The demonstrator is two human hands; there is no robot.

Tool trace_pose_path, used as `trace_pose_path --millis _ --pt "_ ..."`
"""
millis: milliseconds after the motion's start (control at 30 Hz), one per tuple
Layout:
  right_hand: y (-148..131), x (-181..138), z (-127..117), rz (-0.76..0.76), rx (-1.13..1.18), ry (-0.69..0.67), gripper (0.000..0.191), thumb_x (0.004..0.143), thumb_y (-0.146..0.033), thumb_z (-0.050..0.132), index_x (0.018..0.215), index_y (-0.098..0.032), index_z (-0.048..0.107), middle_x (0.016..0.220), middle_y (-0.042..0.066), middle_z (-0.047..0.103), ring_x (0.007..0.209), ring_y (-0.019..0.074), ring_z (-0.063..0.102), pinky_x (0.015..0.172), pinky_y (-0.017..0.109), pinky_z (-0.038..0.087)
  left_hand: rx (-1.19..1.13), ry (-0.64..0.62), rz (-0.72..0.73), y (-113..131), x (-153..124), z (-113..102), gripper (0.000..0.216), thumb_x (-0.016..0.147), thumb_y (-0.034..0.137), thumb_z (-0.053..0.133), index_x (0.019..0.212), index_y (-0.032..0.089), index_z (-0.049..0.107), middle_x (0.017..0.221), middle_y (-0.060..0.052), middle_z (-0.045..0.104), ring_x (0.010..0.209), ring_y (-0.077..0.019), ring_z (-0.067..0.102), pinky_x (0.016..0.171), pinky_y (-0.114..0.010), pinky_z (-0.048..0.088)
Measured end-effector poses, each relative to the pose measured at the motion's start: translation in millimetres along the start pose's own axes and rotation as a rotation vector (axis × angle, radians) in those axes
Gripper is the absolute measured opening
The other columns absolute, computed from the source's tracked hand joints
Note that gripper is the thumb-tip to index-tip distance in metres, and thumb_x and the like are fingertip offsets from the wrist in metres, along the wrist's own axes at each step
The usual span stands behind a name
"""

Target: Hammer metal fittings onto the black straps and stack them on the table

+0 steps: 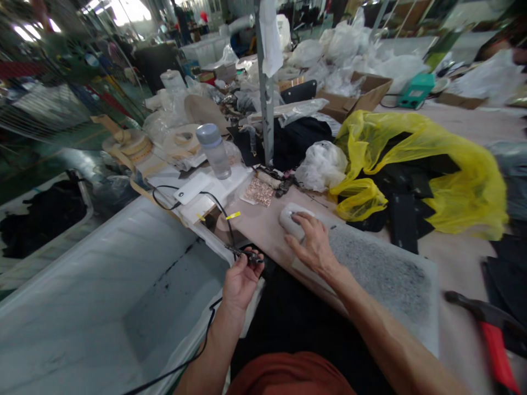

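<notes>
The left hand (242,277) pinches a small dark piece (252,257) between thumb and fingers. The right hand (313,240) has thumb and fingers parted over a white rounded object (285,220); whether they touch it, I cannot tell. This looks like a hold-and-reach step; grasping with the right would call for closing those fingers while the left keeps its pinch. Beyond the right fingertips lies a packet of copper-coloured rings (259,192); beside that wrist, a speckled slab (381,274).

Yellow plastic bag (469,189), capped bottle (217,156), open cardboard box (370,90)
</notes>
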State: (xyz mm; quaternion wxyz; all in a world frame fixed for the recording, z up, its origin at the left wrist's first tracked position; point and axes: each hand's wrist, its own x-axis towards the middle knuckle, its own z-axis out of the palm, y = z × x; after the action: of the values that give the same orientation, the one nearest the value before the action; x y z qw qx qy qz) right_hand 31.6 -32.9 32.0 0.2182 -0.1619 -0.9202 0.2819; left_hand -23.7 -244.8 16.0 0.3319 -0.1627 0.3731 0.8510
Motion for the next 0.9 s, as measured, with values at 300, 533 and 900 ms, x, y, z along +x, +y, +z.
trace_pose_path --millis 300,533,900 --pt "-69 -69 -19 -0.057 0.324 -0.004 0.034 0.085 -0.029 0.065 0.117 -0.022 0.058 0.118 0.011 0.059 0.11 0.0266 0.055 0.094 0.043 0.045 -0.02 -0.036 -0.075 -8 -8 5 0.012 0.079 0.02 0.072 0.091 0.017 0.069 0.095 -0.005 0.072 0.091 -0.0172 0.068 0.079 -0.028 0.056" --pt "-66 -101 -16 -0.017 0.18 -0.049 0.015 0.089 -0.024 0.059 0.103 -0.021 0.061 0.096 0.008 0.065 0.085 0.0241 0.059 0.077 0.039 0.046 0.291 -0.259 0.087 -21 -32 22 0.025 0.073 0.028 0.08 0.092 0.017 0.068 0.099 -0.006 0.072 0.096 -0.0215 0.067 0.093 -0.036 0.05" --pt "-44 -143 -36 0.24 0.497 0.127 0.015 0.087 -0.026 0.054 0.097 -0.021 0.065 0.091 0.006 0.071 0.083 0.0232 0.066 0.077 0.036 0.052 0.792 -0.458 0.221 -43 -64 76 0.025 0.078 0.033 0.073 0.094 0.015 0.071 0.098 -0.01 0.073 0.09 -0.024 0.067 0.087 -0.033 0.051"
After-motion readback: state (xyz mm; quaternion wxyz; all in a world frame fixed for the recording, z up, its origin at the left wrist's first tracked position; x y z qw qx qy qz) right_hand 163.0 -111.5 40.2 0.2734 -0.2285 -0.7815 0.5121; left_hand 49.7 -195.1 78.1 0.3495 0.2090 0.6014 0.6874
